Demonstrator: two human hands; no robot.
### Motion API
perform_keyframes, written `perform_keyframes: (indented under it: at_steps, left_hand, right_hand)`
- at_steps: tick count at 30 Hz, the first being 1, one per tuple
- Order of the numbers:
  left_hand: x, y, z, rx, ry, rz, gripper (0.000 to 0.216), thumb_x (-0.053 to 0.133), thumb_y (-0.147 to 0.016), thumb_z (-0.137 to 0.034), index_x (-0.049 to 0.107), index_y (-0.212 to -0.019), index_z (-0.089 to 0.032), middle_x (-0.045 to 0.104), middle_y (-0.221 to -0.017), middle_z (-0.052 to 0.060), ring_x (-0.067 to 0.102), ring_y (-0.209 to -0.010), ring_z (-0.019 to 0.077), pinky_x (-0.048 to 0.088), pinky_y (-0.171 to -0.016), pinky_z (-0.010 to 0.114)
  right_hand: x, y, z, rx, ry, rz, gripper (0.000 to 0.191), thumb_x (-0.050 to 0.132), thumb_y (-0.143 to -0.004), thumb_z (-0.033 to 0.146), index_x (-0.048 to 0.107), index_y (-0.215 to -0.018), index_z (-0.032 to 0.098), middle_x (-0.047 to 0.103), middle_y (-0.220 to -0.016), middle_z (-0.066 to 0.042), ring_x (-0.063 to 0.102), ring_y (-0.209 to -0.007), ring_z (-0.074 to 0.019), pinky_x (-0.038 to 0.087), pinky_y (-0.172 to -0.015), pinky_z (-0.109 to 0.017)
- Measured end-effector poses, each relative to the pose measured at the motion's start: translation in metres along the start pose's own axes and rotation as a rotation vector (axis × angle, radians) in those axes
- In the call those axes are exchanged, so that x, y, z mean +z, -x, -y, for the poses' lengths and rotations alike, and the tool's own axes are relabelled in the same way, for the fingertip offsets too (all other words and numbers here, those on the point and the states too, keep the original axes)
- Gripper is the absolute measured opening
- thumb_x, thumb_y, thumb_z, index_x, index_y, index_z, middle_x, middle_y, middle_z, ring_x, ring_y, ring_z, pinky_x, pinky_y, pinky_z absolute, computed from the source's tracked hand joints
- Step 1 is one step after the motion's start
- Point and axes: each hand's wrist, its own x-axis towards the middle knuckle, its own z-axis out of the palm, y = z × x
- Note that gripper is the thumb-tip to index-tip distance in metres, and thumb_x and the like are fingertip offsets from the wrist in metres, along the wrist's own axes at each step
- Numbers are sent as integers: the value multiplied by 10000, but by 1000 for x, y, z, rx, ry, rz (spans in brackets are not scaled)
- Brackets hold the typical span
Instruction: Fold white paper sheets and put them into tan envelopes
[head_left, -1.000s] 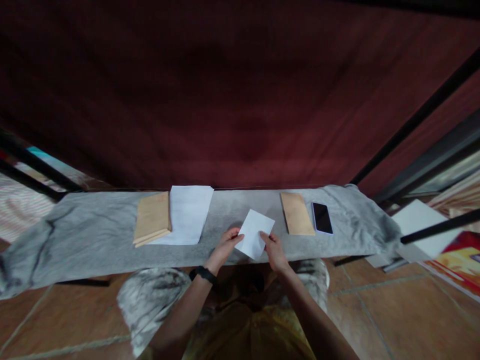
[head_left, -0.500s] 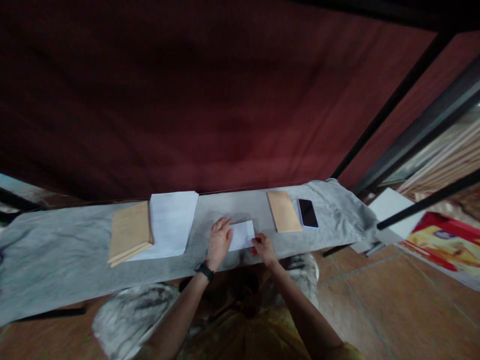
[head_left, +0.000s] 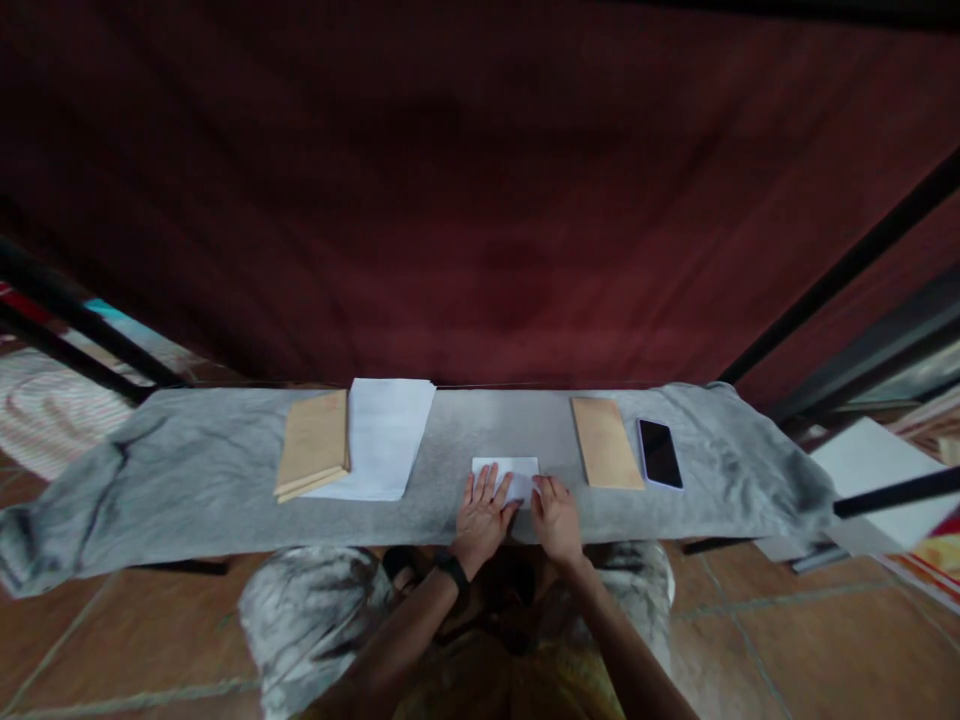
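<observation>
A small folded sheet of white paper [head_left: 523, 467] lies near the front edge of the narrow grey-covered surface. Spread flat across its left and middle part is my left hand [head_left: 484, 520], a dark watch on that wrist. My right hand [head_left: 556, 518] has its fingers closed at the paper's right edge, seemingly pinching it; the fingertips are partly hidden. To the left is a stack of white paper sheets [head_left: 390, 440], partly covered by several brown envelopes [head_left: 315, 432]. One brown envelope [head_left: 607, 443] rests to the right of my hands.
A phone [head_left: 661, 454] with a dark screen lies right of the single envelope. Grey cloth [head_left: 202, 470] covers the surface. Behind it hangs a dark red curtain [head_left: 510, 230]. Black bars [head_left: 840, 265] slant at both sides. A white board [head_left: 870, 475] is at lower right.
The view has turned, so everything sits further right and more level. My left hand has slid flatter over the paper. My right hand stays at its right edge.
</observation>
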Motion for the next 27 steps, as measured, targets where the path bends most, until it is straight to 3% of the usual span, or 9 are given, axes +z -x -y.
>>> perform_keyframes:
  at_steps: [2, 4, 8, 14, 17, 23, 27]
  left_hand:
    - [0, -1, -1, 37, 1, -2, 534, 417, -989, -399, 395, -1498, -239, 382, -1569, 98, 321, -1464, 261, 242, -1207, 514]
    - [1, -2, -2, 89, 10, 6, 519, 401, -995, -362, 388, -1500, -240, 381, -1573, 80, 317, -1467, 241, 233, -1216, 496]
    - [1, -3, 1, 108, 19, 19, 510, 400, -998, -361, 390, -1497, -257, 387, -1571, 71, 320, -1466, 225, 251, -1212, 470]
    - [-1, 3, 17, -59, 6, 14, 558, 364, -997, -364, 361, -1506, -137, 375, -1564, 138, 308, -1470, 245, 267, -1205, 472]
    - [2, 1, 12, -117, 4, -18, 578, 360, -993, -356, 338, -1510, -98, 378, -1555, 168, 303, -1470, 269, 261, -1201, 516]
    - [12, -14, -19, 67, 92, -3, 506, 360, -1001, -319, 390, -1490, -192, 394, -1563, 97, 307, -1471, 221, 225, -1222, 503]
    - [6, -10, -9, 69, 98, 35, 547, 386, -997, -428, 396, -1483, -176, 385, -1567, 115, 293, -1477, 234, 233, -1215, 483]
  right_hand:
    - [5, -1, 1, -166, 93, 9, 414, 351, -996, 255, 558, -1349, 198, 623, -1329, -120, 552, -1247, -246, 399, -1066, -431]
    - [10, -2, 0, -215, 172, 24, 451, 359, -1003, 272, 500, -1424, 196, 542, -1444, -111, 469, -1345, -257, 322, -1129, -467]
    - [15, -1, -7, -225, 257, 44, 488, 371, -1011, 297, 438, -1481, 180, 475, -1504, -110, 430, -1386, -263, 270, -1160, -470]
    - [21, 4, -11, -219, 291, 9, 525, 373, -1016, 296, 361, -1521, 150, 410, -1541, -128, 413, -1400, -275, 237, -1179, -482]
    - [24, 5, -12, -215, 292, -22, 548, 368, -1016, 295, 310, -1543, 155, 399, -1548, -135, 416, -1396, -279, 239, -1176, -492]
    - [24, 7, -16, -237, 304, 6, 553, 318, -993, 195, 307, -1545, 165, 415, -1544, -117, 344, -1442, -257, 215, -1189, -491]
    - [21, 5, -17, -210, 288, 36, 532, 326, -989, 192, 366, -1517, 140, 438, -1528, -126, 365, -1429, -258, 226, -1187, -485]
